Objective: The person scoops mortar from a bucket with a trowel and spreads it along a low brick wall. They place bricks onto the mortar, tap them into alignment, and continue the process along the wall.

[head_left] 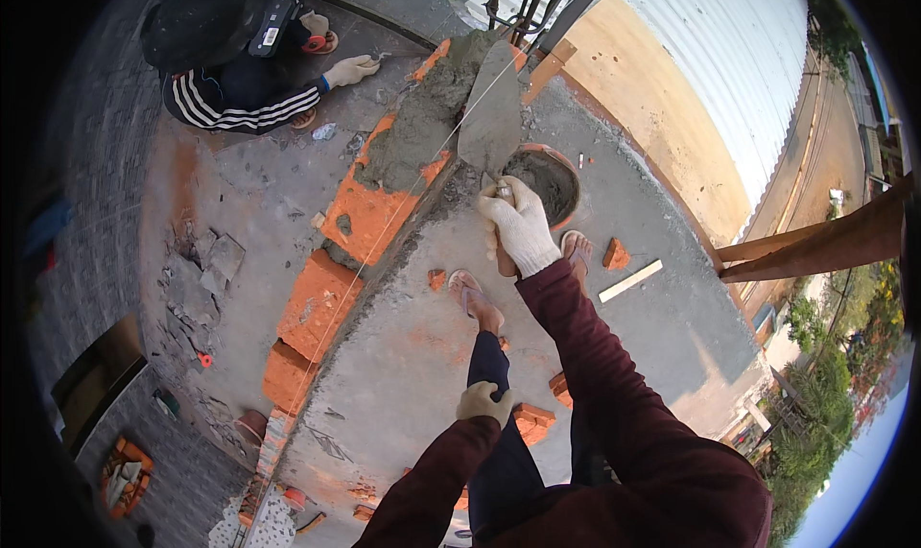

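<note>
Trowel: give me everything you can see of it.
The trowel has a broad, flat blade, grey and apparently smeared with mortar, narrowing toward its far end. The gloved right hand grips it; most of the handle is hidden, with a brownish end showing below the fist. The blade points away from the person, beside the mortar on the brick wall and near the bucket. A taut string crosses the blade in view; whether blade touches string or mortar is unclear.

Trowel (489, 116) in gloved right hand (521, 224)
</note>
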### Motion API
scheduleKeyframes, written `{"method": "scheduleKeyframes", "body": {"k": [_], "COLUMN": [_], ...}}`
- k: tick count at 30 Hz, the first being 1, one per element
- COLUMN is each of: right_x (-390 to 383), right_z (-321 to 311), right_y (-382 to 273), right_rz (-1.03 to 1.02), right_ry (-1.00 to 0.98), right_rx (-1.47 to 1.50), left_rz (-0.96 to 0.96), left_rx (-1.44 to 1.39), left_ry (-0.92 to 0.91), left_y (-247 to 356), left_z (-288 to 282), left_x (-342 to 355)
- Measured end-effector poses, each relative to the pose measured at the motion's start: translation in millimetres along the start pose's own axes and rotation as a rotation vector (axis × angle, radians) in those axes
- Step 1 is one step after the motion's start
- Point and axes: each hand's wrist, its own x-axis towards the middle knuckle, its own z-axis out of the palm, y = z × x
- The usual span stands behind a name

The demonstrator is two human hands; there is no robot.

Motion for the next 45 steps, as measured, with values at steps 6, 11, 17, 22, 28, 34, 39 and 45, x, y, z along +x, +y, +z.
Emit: {"method": "scheduleKeyframes", "body": {"k": [6,11,17,22,28,34,39,45], "right_x": [-30,-23,-44,43,153,153,113,107], "right_z": [-3,-19,-137,-218,-188,-195,-182,-201], "right_y": [1,-12,12,61,124,181,189,195], "right_rz": [0.210,0.068,0.267,-0.002,-0.043,0.307,0.559,0.581], "right_ry": [0.001,-0.024,0.017,-0.145,-0.154,-0.337,-0.152,-0.182], "right_rx": [0.098,0.087,-0.857,-1.929,-2.080,-1.654,-1.020,-0.700], "left_rz": [-0.007,0.030,-0.047,0.004,0.111,0.184,0.133,0.140], "left_rx": [0.013,0.034,-0.004,0.008,0.007,0.023,-0.028,-0.017], "left_ry": [0.002,0.050,-0.013,0.043,0.145,0.174,0.121,0.108], "left_y": [-1,4,4,4,4,-2,-1,11], "left_z": [2,11,14,22,25,42,40,40], "left_x": [3,10,8,8,0,4,2,5]}}
